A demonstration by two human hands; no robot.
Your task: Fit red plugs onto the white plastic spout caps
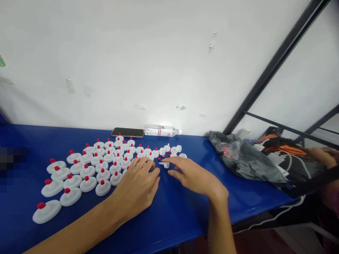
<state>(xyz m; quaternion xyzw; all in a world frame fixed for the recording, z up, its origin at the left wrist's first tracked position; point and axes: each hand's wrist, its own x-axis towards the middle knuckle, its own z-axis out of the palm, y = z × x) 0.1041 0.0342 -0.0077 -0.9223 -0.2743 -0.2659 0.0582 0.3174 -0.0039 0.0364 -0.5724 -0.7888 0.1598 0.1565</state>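
My left hand (141, 181) is at the right edge of a group of white round screw caps with red tips (88, 171), its fingers curled and its thumb close to the index finger. Whatever the left fingertips hold, if anything, is hidden behind the hand. Opposite it, my right hand (196, 174) hovers palm down with thumb and fingers apart. Just beyond the right fingertips lies a white spouted cap (166, 164) without a red tip. More white pieces (174, 150) and several small red tips (163, 156) lie loose behind it.
A phone (127, 132) and a clear water bottle (161, 130) lie along the wall. On the right, a dark plastic bag (242, 165) holds red pieces in clear plastic. Cables (290, 158) and a black metal frame (270, 68) stand beyond the blue table (174, 218). Another person's hand (321, 155) shows far right.
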